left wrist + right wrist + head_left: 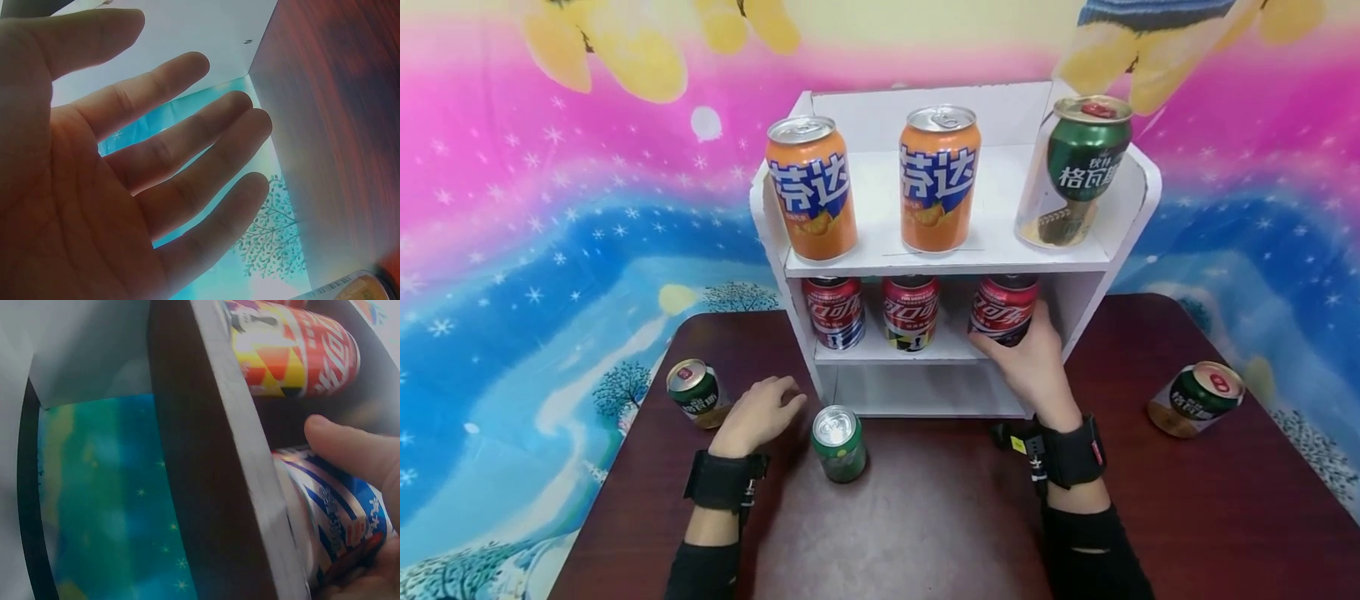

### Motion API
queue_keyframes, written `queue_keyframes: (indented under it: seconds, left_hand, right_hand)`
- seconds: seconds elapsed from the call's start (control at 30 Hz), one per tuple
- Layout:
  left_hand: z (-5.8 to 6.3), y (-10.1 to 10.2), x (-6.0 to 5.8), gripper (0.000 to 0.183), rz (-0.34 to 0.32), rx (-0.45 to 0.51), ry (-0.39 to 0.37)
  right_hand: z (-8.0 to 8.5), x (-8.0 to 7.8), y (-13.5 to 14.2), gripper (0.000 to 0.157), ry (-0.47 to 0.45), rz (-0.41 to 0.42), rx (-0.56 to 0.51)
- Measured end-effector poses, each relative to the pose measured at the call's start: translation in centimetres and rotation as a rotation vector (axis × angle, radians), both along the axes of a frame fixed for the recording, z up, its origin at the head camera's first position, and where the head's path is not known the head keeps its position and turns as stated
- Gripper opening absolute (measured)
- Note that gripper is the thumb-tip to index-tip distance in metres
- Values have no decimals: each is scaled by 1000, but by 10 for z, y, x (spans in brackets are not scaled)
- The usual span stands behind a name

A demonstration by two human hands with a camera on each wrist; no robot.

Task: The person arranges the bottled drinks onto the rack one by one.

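My right hand (1037, 371) grips a red cola can (1002, 302) at the right end of the shelf's middle level. In the right wrist view, the thumb (340, 444) lies along one side of this can (325, 512), whose blue-striped lower part faces the camera. Two more red cola cans, a left one (835, 312) and a middle one (912, 312), stand on the same level. My left hand (760, 414) holds nothing, its fingers spread and slightly bent. It is between a green-and-gold can (703, 400) and a green can with a silver top (839, 450).
A white shelf (925, 354) stands at the back of the dark wooden table (925, 517). Its top level bears two orange cans (812, 196) and a tall green-and-white can (1078, 179). Another green-and-gold can (1195, 400) is at the right. Behind hangs a colourful printed cloth (550, 208).
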State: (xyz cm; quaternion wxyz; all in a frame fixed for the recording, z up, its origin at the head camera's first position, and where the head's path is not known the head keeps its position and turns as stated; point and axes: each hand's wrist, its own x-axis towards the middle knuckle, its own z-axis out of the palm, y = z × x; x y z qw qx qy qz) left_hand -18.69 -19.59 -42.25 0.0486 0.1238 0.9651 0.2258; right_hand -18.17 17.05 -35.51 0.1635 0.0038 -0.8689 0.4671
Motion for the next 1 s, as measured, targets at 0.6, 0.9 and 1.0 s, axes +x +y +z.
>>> queue_keyframes:
  seconds: [0.6, 0.9, 1.0]
  left_hand:
    - [-3, 4, 1, 38, -4, -1, -16]
    - [0, 3, 1, 37, 1, -1, -8]
    - [0, 4, 2, 37, 3, 1, -15]
  right_hand:
    - [-10, 3, -13, 90, 137, -176, 42]
    - [1, 2, 3, 82, 92, -51, 50]
    - [2, 5, 6, 83, 59, -16, 43]
